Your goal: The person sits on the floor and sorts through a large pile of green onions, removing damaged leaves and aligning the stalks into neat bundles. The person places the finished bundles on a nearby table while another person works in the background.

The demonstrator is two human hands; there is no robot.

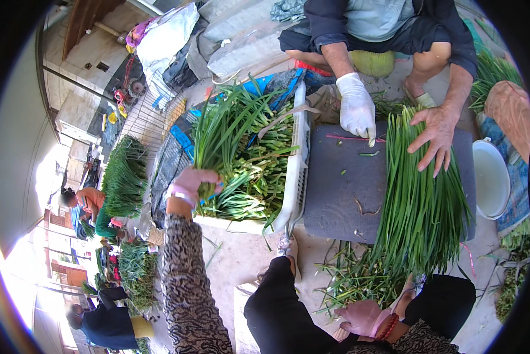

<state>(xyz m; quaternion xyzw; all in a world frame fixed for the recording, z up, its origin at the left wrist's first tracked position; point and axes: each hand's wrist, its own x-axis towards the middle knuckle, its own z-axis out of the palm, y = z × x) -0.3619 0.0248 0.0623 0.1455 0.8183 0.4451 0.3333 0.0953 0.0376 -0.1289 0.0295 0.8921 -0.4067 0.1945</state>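
My left hand (196,182), in a pink glove, grips a bunch of long green leaves (223,128), apparently garlic chives, over a white plastic crate (243,226). Inside the crate lie more chives (251,181), their pale stem ends showing. Low near my knees, my right hand (363,317) also wears a pink glove, with a red bead bracelet at the wrist; nothing shows in its fingers. Before me on a dark grey low table (340,208), a broad sheaf of chives (417,199) lies with leaf tips towards me. A co-worker's bare hand (433,137) rests on it.
The co-worker's white-gloved hand (357,106) is by a pink tie (353,138) on the table. A white bucket (493,179) stands right of it. Loose leaf scraps (358,274) cover the floor near my feet. Other people and chive piles (125,177) are at left.
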